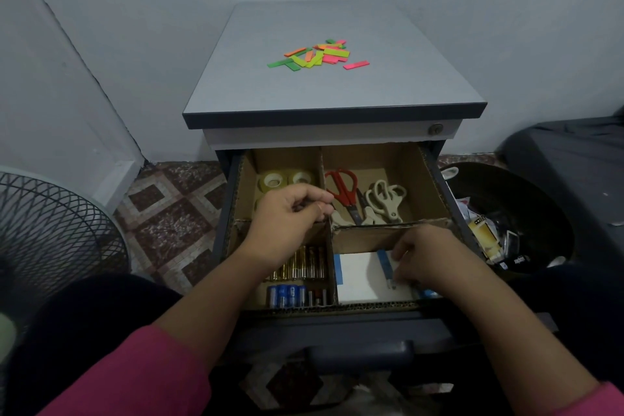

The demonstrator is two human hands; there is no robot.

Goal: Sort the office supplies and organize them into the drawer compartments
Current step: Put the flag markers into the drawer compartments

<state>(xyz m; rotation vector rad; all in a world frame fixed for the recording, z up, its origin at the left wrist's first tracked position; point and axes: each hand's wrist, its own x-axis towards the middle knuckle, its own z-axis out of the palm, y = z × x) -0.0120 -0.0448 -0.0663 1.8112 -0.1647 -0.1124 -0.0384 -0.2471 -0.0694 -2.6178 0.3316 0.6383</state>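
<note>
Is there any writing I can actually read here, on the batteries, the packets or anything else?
None reads clearly.
Blue batteries: pale marks on the casing, too blurred to read.
Gold batteries: no legible print.
Black packet in the bin on the right: a white word, too small and tilted to make out.
Yellow packet beside it: small marks, unreadable.
</note>
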